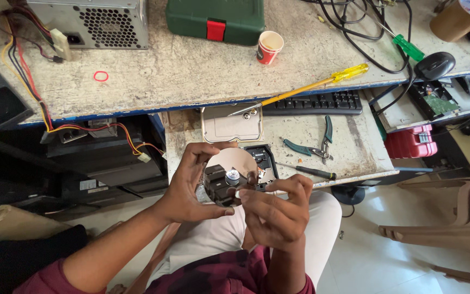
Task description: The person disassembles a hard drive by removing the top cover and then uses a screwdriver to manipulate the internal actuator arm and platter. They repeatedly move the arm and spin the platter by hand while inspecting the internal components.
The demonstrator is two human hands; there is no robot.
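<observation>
While the person sits at the pull-out shelf (354, 155), both hands are brought close together over the lap, clamped on an opened hard drive (237, 177) held up off the shelf edge, presumably so the inside faces the eyes. The left hand (191, 188) cups the drive's left side, fingers curled over the top rim and thumb underneath; it appears to serve as the steadying grip. The right hand (276, 209) pinches at the drive's lower right, fingertips near the hub of the shiny platter (235, 161). Just beyond, on the shelf, lies the drive's metal cover (231, 124), set aside flat. A black-handled screwdriver (308, 171) and green-handled pliers (316, 142) rest to the right, within reach. Further back, a yellow-handled screwdriver (311, 86) bridges the bench edge over a black keyboard (314, 103). On the bench (191, 71) beyond: a paper cup (269, 47), a green case (215, 19), a power supply (91, 22) with trailing wires, a mouse (434, 65).
</observation>
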